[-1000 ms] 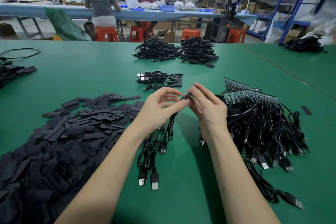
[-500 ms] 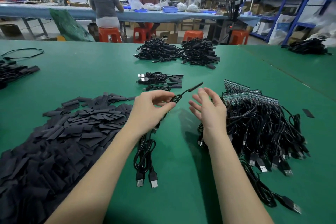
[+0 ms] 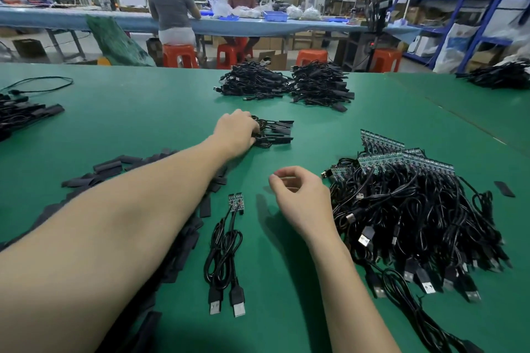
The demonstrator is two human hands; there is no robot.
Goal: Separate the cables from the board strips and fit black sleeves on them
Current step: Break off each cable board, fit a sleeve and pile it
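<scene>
On the green felt-covered table (image 3: 143,112), the left hand (image 3: 236,132) reaches forward to the small cluster of finished black cables with sleeves fitted (image 3: 274,132); its fingers curl down over the cluster's near edge, though whether they grip a cable or only set it down I cannot tell. Nearer the body, the right hand (image 3: 301,198) hovers just above the table with fingers loosely curled, holding nothing. Between the forearms lie two black USB cables joined at a small green board piece (image 3: 226,252), bare of sleeves. To the right sits the large tangle of black cables on green board strips (image 3: 415,209), and under the left forearm spreads the heap of flat black sleeves (image 3: 183,235). Two bigger piles of bundled black cables (image 3: 286,84) lie farther back. Judging by that tangle and heap, most of the work remains: only a few pieces are done
</scene>
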